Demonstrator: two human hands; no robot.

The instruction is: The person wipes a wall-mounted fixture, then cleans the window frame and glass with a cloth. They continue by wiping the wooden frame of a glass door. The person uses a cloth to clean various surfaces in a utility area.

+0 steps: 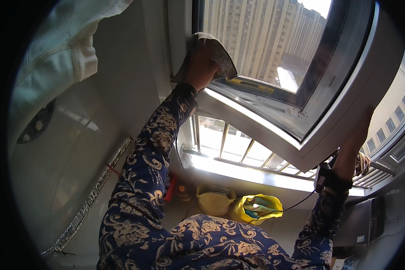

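Observation:
My left hand [201, 67] holds a grey cloth [226, 67] against the hinge-side corner of a white-framed window sash [341, 116]. Part of the cloth drapes over the edge of the glass. The sash stands swung inward, and its lower corner juts towards me. At the right, my right hand [357, 136] rests against the outer side of the sash frame in shadow; its fingertips are hard to make out. A black device [324, 177] with a cable is strapped to my right wrist.
Metal guard bars [224, 140] run beyond the window opening. Below stand a yellow bag [234, 212] with items in it, a second yellowish bag [214, 202] and a bottle [182, 193]. A foil-wrapped pipe [94, 192] lines the left wall. White fabric [64, 50] hangs upper left.

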